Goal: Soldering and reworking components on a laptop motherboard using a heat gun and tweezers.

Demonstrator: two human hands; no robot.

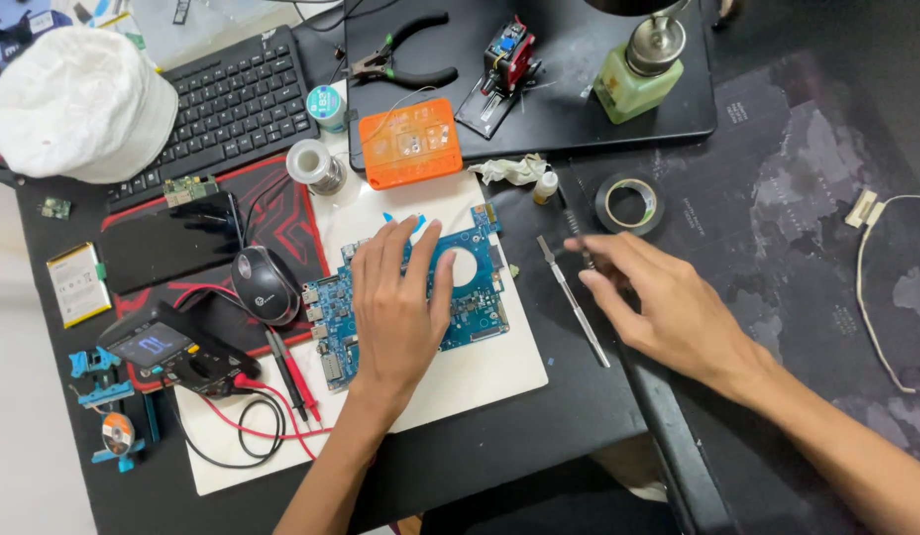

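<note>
We press the blue circuit board point(475, 287) flat with our open left hand point(400, 297), while our right hand point(658, 302) reaches, its grip open and empty, for the metal tweezers point(574, 302) on the desk point(539, 436), so we judge the pick-up needs a fine pinch

Under my left grip point(398, 297): blue circuit board point(475, 287) on white mat point(480, 372). Orange box point(410, 144), pale green bottle point(635, 84), red-patterned black mouse pad point(286, 213), black counter point(539, 436).

The left hand point(398, 297) lies palm down, fingers spread and pointing away from the body, forearm rising from the lower edge. The right hand point(658, 297) reaches leftward, fingers loosely extended, forearm angled in from the lower right.
</note>
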